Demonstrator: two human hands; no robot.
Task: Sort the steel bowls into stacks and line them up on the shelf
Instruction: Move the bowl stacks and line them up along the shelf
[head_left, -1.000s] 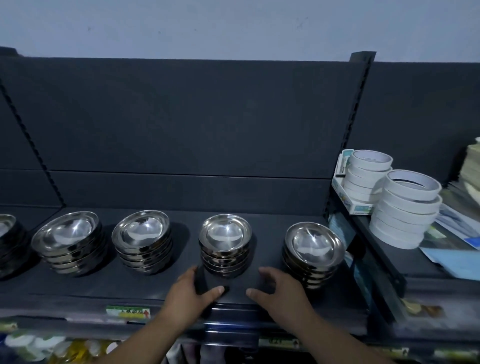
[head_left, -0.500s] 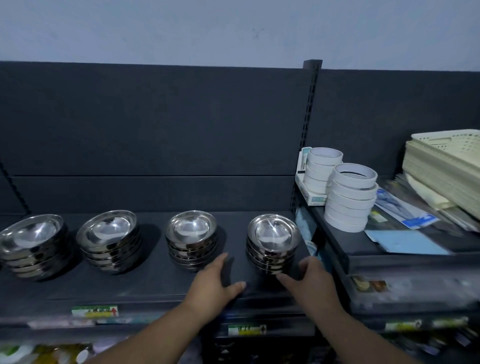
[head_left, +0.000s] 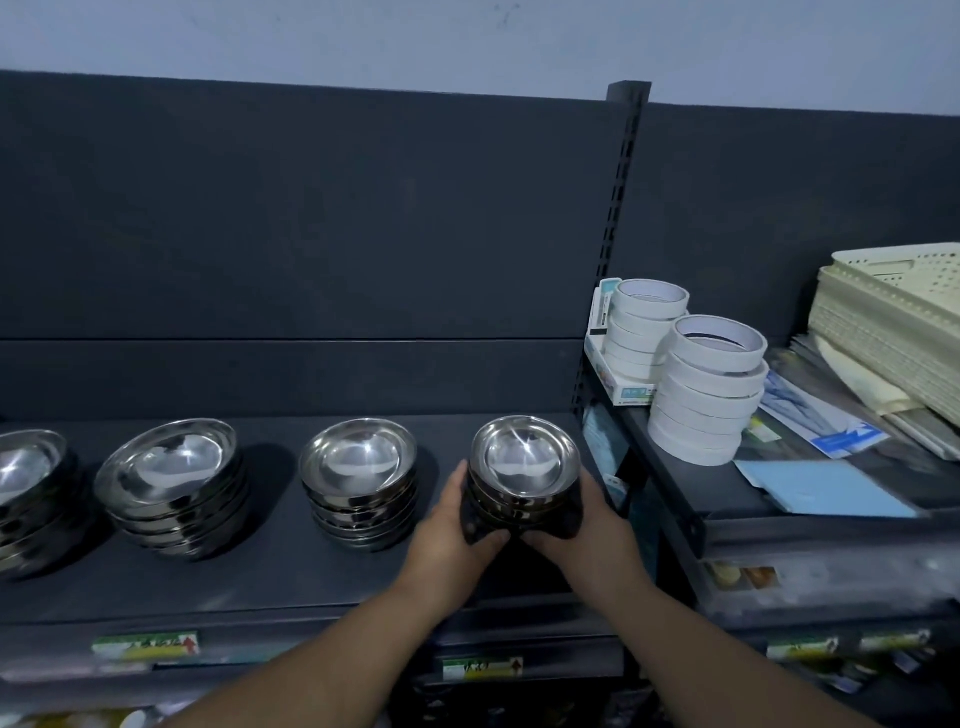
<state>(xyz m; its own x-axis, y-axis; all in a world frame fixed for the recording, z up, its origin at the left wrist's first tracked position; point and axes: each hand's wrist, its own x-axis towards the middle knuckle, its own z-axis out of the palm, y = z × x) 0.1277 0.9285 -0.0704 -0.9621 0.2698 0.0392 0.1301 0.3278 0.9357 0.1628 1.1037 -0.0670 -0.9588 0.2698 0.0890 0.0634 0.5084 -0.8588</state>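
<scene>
Several stacks of steel bowls stand in a row on the dark shelf (head_left: 270, 577). The rightmost stack (head_left: 524, 470) is gripped from both sides: my left hand (head_left: 452, 535) curls round its left side and my right hand (head_left: 592, 535) round its right side, thumbs meeting at its front base. To its left stand a middle stack (head_left: 358, 483), a wider stack (head_left: 171, 483) and a stack cut off by the left frame edge (head_left: 26, 483).
A slotted upright post (head_left: 618, 218) ends this shelf bay on the right. Past it a higher shelf (head_left: 670, 467) carries two piles of white tape rolls (head_left: 706, 395), a blue sheet (head_left: 826, 488), papers and cream perforated trays (head_left: 893, 322). Price labels (head_left: 480, 667) line the shelf front.
Both hands moved from the shelf surface in front of the stacks onto the rightmost stack and closed round it. The view has swung right.
</scene>
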